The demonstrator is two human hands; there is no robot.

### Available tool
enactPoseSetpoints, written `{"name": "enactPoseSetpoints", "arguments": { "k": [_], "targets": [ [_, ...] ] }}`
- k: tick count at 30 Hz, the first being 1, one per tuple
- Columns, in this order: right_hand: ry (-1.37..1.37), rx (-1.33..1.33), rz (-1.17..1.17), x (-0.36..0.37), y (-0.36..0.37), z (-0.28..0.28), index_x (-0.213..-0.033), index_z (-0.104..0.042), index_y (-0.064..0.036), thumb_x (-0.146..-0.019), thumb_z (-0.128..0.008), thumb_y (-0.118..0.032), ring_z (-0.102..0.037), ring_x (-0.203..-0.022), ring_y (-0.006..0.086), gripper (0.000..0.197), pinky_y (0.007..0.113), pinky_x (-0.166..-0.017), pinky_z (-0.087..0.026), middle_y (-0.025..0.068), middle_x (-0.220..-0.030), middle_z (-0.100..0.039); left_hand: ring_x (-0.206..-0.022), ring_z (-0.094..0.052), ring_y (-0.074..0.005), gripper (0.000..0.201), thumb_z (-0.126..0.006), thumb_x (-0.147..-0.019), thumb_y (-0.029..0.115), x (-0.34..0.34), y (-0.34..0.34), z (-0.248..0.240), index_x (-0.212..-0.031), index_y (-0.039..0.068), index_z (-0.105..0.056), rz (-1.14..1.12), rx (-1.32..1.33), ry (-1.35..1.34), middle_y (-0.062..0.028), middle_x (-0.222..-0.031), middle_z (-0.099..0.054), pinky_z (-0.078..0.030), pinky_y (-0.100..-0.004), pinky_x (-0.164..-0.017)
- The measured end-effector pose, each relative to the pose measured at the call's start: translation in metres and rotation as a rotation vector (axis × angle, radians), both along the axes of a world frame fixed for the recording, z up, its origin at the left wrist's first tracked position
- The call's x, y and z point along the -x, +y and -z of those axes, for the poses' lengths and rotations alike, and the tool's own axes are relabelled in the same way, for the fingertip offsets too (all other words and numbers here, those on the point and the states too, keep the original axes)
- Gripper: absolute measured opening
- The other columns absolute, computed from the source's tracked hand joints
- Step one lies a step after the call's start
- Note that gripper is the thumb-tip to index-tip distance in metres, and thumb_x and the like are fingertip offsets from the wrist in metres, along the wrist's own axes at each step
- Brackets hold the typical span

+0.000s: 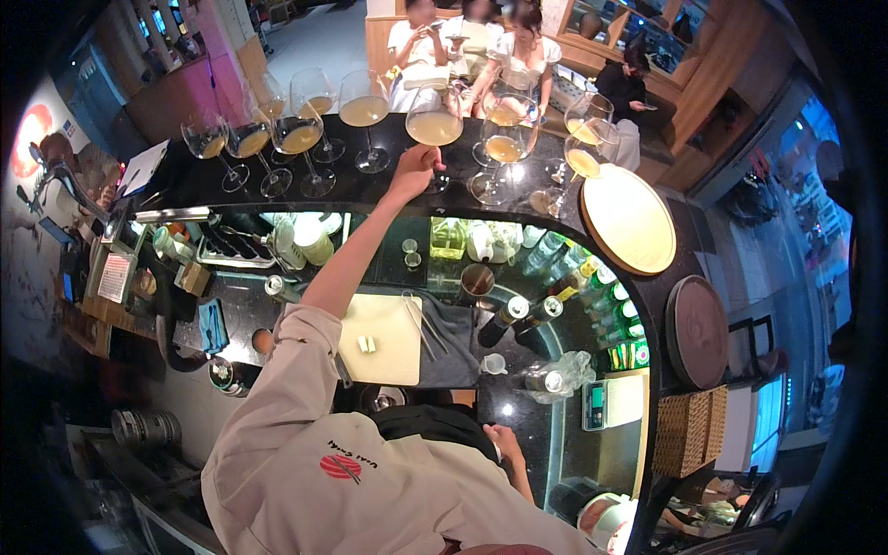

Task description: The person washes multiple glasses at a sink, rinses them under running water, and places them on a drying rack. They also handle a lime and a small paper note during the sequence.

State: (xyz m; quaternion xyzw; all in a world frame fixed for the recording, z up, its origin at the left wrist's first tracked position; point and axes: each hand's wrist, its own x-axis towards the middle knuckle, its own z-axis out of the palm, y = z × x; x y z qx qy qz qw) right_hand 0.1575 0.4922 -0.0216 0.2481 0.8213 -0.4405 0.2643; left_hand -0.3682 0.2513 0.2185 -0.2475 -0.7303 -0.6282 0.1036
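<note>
my left hand [418, 171] is nearest, fingers curled narrow at the stem, can't tell if gripping; wine glass [435, 127] stands upright at the black counter [356, 192], bowl just above them; right hand [505, 444] well back, grip unclear

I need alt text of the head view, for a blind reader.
A person's left hand grasps a wine glass of cloudy yellow drink on a black counter, among similar glasses. The right hand is low, near the body.
</note>
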Motion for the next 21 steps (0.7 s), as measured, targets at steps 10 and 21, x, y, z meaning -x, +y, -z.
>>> {"name": "enactPoseSetpoints", "arguments": {
  "k": [10,21],
  "targets": [
    [-0.052,0.013,-0.267,0.028,0.007,-0.015,-0.091,-0.066,0.0007,-0.089,-0.056,-0.040,-0.065,-0.082,0.0336,0.043,0.042,-0.074,-0.048,0.0216,-0.086,-0.066,-0.075,-0.062,-0.0160,0.004,-0.047,-0.084,-0.002,0.008,0.001,0.009,-0.083,0.000,-0.051,-0.017,0.007,-0.004,-0.0079,-0.072,-0.058,-0.048,-0.0316,-0.067],
    [0.252,-0.094,-0.688,0.111,-0.045,-0.090,-0.096,-0.061,-0.0018,-0.091,-0.055,-0.025,-0.062,-0.087,0.0416,0.025,0.049,-0.073,-0.049,0.0223,-0.091,-0.065,-0.096,-0.057,-0.0190,0.024,-0.059,-0.091,0.013,-0.172,-0.032,0.067,-0.111,-0.001,-0.055,-0.438,-0.194,0.117,-0.0125,-0.103,-0.056,-0.047,-0.0302,-0.080]
  ]
}}
